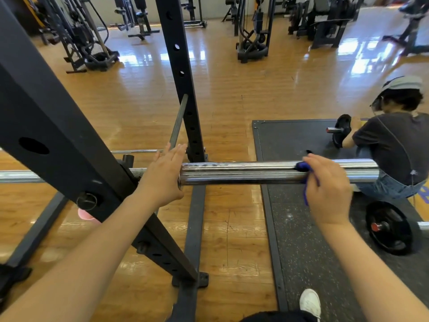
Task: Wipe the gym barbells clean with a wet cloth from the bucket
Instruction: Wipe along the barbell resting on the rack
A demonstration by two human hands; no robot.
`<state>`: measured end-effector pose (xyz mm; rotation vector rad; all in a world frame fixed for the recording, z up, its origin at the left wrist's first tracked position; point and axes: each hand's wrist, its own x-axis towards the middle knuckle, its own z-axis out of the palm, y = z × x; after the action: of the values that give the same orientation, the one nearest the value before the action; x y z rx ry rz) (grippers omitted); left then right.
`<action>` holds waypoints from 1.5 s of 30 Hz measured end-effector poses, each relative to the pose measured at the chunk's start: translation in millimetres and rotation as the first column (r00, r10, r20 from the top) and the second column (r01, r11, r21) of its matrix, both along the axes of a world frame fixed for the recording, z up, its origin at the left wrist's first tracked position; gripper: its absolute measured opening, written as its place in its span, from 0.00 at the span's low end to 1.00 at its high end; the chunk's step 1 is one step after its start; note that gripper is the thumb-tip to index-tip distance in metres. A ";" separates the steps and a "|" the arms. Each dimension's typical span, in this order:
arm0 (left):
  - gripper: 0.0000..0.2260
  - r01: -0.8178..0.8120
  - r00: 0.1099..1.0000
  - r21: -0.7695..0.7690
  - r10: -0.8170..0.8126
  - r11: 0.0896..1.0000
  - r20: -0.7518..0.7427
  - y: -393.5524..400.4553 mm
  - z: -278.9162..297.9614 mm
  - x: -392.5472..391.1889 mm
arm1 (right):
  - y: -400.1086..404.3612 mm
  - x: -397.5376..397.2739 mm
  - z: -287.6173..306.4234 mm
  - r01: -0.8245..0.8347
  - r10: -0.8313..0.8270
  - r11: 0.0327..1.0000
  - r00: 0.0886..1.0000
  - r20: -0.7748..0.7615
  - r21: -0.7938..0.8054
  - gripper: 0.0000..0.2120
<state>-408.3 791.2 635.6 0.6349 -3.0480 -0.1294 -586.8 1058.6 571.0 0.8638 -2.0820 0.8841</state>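
A chrome barbell [243,172] lies level across the black squat rack [53,126], its thick sleeve pointing right. My left hand [162,177] rests on the inner end of the sleeve by the collar, fingers straight. My right hand [329,189] grips a blue cloth [303,167] wrapped round the sleeve near its outer end; a strip of cloth hangs below the bar. Part of a pink bucket [86,216] shows behind the rack's slanted beam.
A second person [394,145] crouches on the black rubber mat [299,228] at the right, beside another barbell with black plates [390,228]. My white shoe [310,302] stands on the mat. A rack upright [183,89] rises behind the bar. Gym machines line the far wall.
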 end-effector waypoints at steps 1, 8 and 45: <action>0.48 -0.002 1.000 -0.004 0.002 1.000 0.009 0.6 0.0 0.0 | 7.4 -5.9 -1.5 0.047 -0.047 0.999 0.998 0.041 -0.016 0.14; 0.49 -0.009 1.000 -0.036 0.010 0.999 0.016 3.4 1.0 -0.5 | -57.1 39.6 2.2 -0.016 0.023 0.995 0.997 0.079 -0.095 0.13; 0.45 -0.055 0.997 -0.315 0.070 0.947 0.035 5.3 -13.6 6.8 | -34.1 54.1 0.2 -0.259 0.253 0.963 0.964 0.082 0.072 0.16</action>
<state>-401.6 796.5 622.0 0.7145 -2.9874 0.3701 -532.7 1024.5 571.2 1.1816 -2.1111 0.9819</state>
